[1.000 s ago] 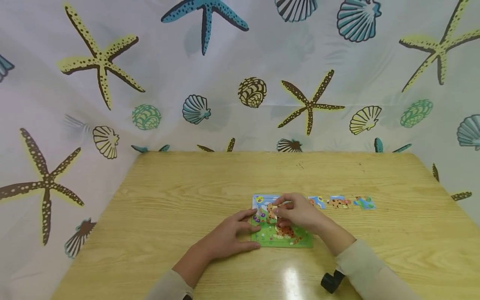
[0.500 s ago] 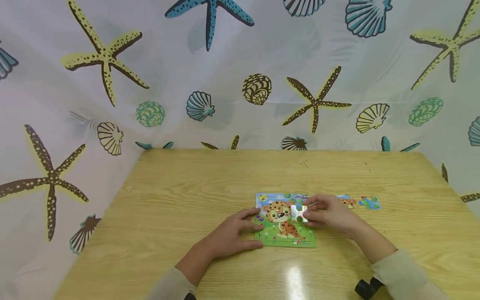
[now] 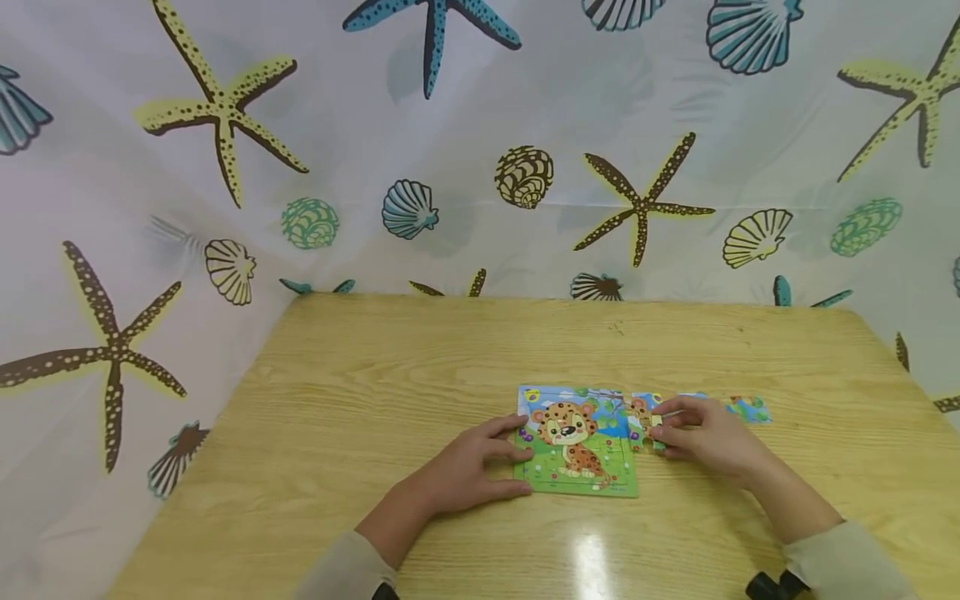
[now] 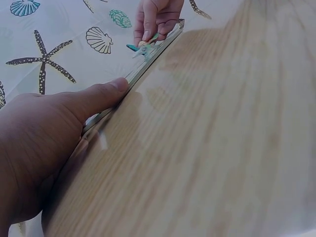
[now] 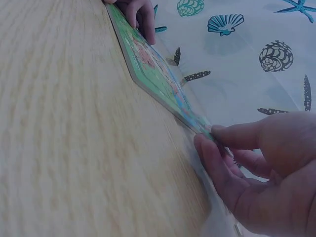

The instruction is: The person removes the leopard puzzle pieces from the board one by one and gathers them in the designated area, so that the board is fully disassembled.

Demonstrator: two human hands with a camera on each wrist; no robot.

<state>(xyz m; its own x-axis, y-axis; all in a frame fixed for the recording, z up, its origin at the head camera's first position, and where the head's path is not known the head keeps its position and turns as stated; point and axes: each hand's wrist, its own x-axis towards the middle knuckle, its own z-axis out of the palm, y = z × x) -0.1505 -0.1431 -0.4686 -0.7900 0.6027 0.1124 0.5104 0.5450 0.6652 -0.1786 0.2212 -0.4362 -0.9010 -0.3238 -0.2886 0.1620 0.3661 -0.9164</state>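
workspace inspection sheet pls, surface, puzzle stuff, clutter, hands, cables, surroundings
surface: light wooden table, with a glare patch near the front edge.
job's things: leopard puzzle board lying flat; one puzzle piece at its right edge; loose pieces in a row further right.
clutter: nothing seen.
grips: left hand rests at the board's left edge, fingers on it; right hand pinches the puzzle piece beside the board.
cables: nothing seen; a dark wrist-worn object shows at the bottom edge.
surroundings: white curtain printed with starfish and shells around the table.
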